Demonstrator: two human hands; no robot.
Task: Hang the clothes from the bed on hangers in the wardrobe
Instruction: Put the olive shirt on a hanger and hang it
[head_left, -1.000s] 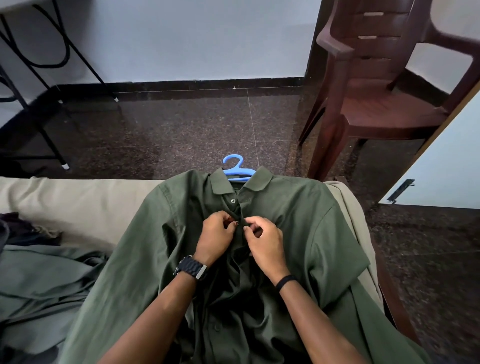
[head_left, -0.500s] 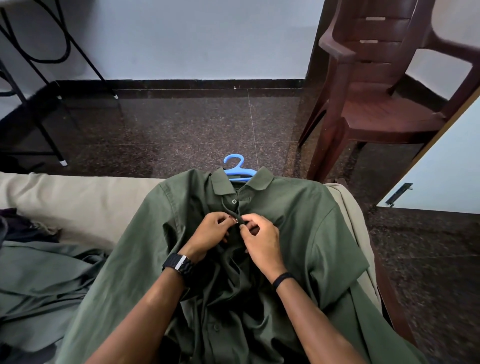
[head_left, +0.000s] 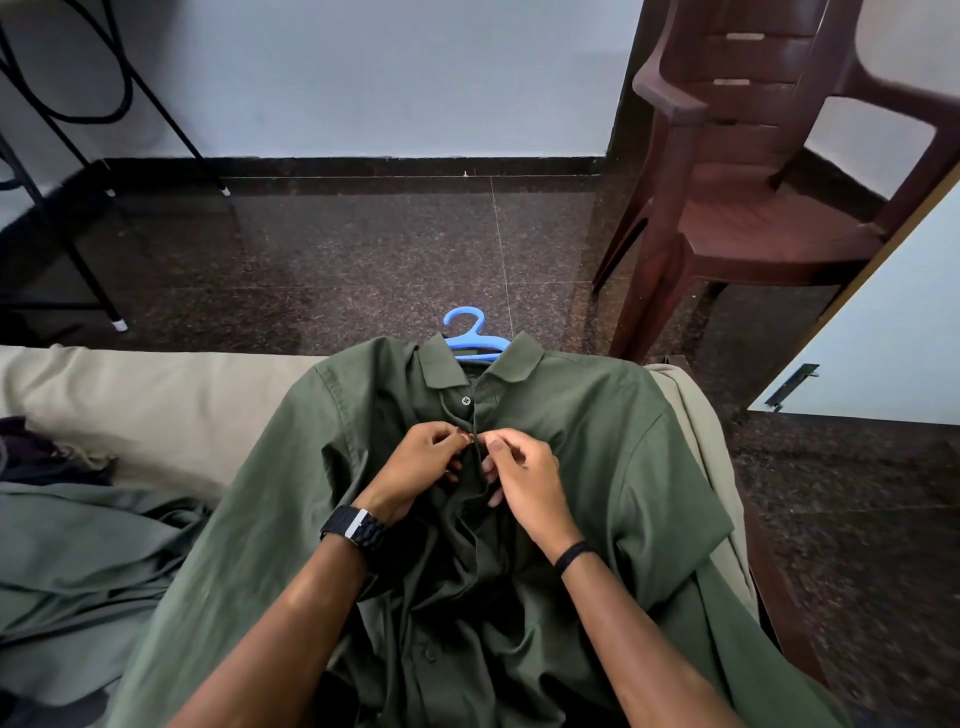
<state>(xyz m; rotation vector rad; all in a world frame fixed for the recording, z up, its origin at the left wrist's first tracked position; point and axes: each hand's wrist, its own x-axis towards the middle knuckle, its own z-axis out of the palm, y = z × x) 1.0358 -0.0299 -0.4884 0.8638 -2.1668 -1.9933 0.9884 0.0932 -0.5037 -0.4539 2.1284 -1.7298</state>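
The olive-green collared cotton shirt (head_left: 597, 467) lies spread face-up over the beige-covered bed (head_left: 156, 410) in the lower centre of the frame, already threaded onto a light-blue plastic hanger (head_left: 475, 343) whose hook pokes out past the collar. The step in hand looks like buttoning the shirt on the hanger before it goes to the wardrobe. The top button below the collar appears fastened; the second one sits right between the two hands.

The person's left hand (head_left: 415, 467), curled, pinches the placket edge at that button with thumb and forefinger. The right hand (head_left: 524, 478) is likewise curled, thumb and forefinger nipping the opposite edge of the placket, the other fingers tucked against the cloth. The two sets of fingertips nearly touch.

The shirt's long axis runs from bottom to top of the frame: hem toward the lower edge, collar and hook pointing up toward the dark speckled floor (head_left: 363, 249).

The next move probably calls for pushing the button through its hole, then either working lower down the placket or lifting the shirt by the hook.

A second grey-green garment (head_left: 67, 561) lies crumpled at the lower left, not yet hung.
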